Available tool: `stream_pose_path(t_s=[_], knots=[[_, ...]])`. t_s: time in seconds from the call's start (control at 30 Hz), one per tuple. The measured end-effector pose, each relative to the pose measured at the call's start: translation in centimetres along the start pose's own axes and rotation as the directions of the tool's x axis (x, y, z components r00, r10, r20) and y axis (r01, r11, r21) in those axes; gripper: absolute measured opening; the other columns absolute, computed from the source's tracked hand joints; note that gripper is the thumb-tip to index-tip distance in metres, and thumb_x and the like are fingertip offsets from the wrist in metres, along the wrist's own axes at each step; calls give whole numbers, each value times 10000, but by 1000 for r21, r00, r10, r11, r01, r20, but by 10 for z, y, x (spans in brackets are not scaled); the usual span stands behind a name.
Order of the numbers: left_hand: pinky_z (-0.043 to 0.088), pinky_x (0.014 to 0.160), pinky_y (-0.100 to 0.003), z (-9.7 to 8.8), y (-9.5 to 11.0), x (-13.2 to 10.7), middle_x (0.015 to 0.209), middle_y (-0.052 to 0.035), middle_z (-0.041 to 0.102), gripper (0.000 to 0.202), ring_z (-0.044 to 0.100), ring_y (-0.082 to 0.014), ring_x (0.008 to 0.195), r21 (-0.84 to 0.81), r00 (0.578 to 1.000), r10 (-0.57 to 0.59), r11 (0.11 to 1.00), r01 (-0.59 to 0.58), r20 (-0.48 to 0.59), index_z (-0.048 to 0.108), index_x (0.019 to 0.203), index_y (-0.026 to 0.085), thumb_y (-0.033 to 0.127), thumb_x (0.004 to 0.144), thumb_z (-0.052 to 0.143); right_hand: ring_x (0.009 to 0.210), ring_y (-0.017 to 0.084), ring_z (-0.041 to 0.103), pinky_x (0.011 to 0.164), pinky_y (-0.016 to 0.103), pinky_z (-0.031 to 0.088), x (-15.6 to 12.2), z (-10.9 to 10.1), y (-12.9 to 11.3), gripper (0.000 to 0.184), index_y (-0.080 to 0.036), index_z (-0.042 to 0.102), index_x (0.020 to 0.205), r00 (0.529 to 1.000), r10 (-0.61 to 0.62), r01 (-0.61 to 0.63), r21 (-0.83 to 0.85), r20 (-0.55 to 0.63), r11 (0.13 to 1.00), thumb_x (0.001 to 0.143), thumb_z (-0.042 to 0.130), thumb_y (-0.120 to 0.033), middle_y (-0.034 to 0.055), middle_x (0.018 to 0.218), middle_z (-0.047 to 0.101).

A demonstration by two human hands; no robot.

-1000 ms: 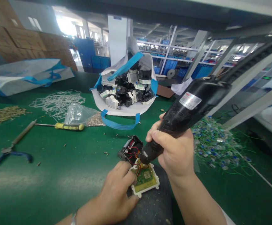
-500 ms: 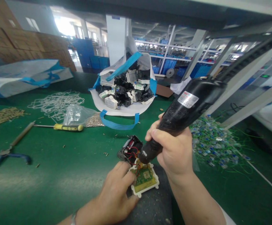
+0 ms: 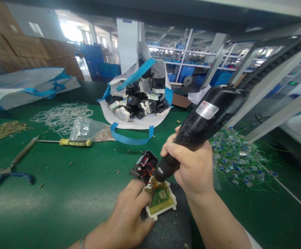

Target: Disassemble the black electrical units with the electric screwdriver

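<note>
My right hand [image 3: 191, 167] is wrapped round a black electric screwdriver [image 3: 204, 121], whose tip points down onto a green circuit board in a white frame [image 3: 162, 200]. My left hand [image 3: 129, 214] lies on the board's left edge with its fingers pressed on the frame. Red and black wires run from the board to a small black housing [image 3: 143, 166] just behind it. The board rests on a dark mat [image 3: 171, 228] at the table's near edge.
A white bag with blue straps [image 3: 137, 100] holds several black and white devices at the back. A yellow-handled screwdriver [image 3: 72, 142], a clear plastic bag [image 3: 84, 128], pliers [image 3: 7, 171] and a screw pile lie left. Blue-tagged wire pieces [image 3: 235, 159] lie to the right.
</note>
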State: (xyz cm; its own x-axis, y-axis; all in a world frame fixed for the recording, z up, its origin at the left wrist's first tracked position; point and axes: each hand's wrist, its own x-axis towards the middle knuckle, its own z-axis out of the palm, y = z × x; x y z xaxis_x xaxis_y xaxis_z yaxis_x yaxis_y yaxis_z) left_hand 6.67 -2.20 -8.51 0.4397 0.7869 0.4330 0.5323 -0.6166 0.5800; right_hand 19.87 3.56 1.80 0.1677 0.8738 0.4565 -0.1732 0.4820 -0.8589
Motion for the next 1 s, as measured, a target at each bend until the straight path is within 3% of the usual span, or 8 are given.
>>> stream_pose_path(t_s=[0.27, 0.53, 1.0], knots=[[394, 592, -309, -1, 2, 1, 804, -62, 478, 114, 447, -203, 741, 10, 1000, 4, 1000, -4, -12, 440, 694, 172, 139, 638, 534, 498, 159, 482, 513, 277, 394, 1, -2, 1, 234, -178, 503, 823, 1000, 6, -6, 34, 11, 999, 615, 563, -90, -30, 575, 520], [390, 599, -319, -2, 3, 1, 800, -62, 476, 114, 442, -206, 741, 1, 1000, 13, 1000, -13, -8, 442, 705, 169, 136, 642, 531, 496, 156, 494, 509, 273, 412, 0, 1, 0, 287, -171, 498, 876, 1000, -2, 1, -49, -28, 999, 600, 574, -152, -42, 609, 500], [426, 655, -342, -6, -1, 3, 883, -74, 485, 126, 457, -217, 800, 37, 998, -2, 999, 0, 66, 517, 737, 173, 123, 625, 547, 504, 158, 492, 528, 267, 406, 6, -2, -4, 288, -174, 481, 875, 1000, 14, -16, 63, 28, 998, 617, 579, -95, -38, 588, 525]])
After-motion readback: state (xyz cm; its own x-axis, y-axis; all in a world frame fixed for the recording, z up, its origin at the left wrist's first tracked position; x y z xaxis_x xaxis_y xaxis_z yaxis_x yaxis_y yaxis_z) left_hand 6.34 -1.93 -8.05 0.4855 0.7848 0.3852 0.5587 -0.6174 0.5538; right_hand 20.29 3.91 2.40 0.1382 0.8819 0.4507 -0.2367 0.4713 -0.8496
